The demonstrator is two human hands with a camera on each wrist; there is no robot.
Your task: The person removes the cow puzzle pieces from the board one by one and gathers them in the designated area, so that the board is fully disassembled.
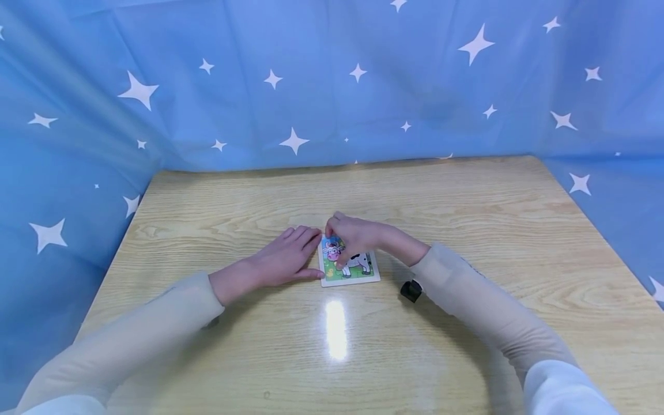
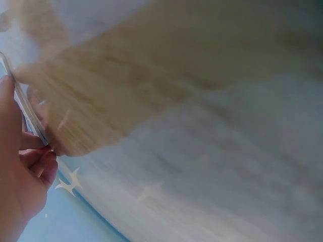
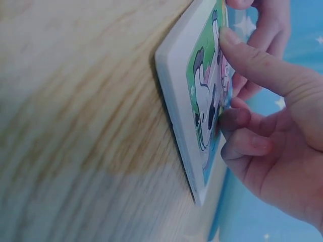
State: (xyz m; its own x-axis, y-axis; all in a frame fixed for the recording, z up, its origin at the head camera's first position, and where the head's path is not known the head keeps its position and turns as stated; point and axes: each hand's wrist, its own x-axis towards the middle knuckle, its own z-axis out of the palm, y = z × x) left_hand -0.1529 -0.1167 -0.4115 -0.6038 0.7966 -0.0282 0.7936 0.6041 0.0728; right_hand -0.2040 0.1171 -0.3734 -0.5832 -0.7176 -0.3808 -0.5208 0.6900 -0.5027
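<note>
A small cow jigsaw puzzle in a white frame lies flat on the wooden table, its picture facing up. Along its left side my left hand holds the frame, thumb at the near corner and fingers at the far one; the left wrist view shows the frame's thin edge between them. Reaching over from the right, my right hand rests its thumb on the cow picture. Its curled fingers touch the far part of the puzzle. Whether they pinch a loose piece is hidden.
The wooden table extends around the puzzle. A small black object shows beneath the right wrist. Blue cloth with white stars hangs behind the table and at its sides. A bright glare spot lies in front of the puzzle.
</note>
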